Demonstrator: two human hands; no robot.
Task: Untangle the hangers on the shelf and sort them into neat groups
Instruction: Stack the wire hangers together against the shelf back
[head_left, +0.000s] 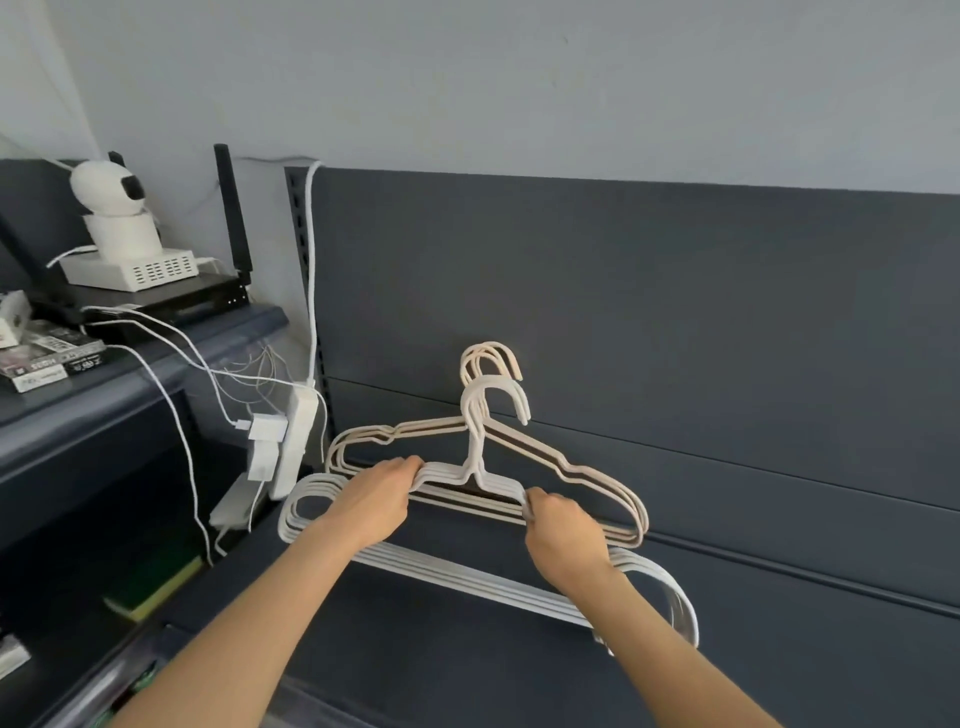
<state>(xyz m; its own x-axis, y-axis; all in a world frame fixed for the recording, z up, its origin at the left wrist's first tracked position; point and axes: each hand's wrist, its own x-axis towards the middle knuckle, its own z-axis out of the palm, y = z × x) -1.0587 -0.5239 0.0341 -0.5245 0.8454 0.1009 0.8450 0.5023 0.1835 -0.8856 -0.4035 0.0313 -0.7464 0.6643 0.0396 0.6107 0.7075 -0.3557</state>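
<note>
Two hands (376, 499) gripping white hangers (470, 577)

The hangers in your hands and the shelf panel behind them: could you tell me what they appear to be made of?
White hangers: probably plastic or coated wire, given their thin, smooth, matte rods.
Beige hangers: the same build, cream-tinted with a dark inner face.
Back panel: likely painted sheet metal, being flat, dark grey and matte, with a slotted upright at its left edge.
</note>
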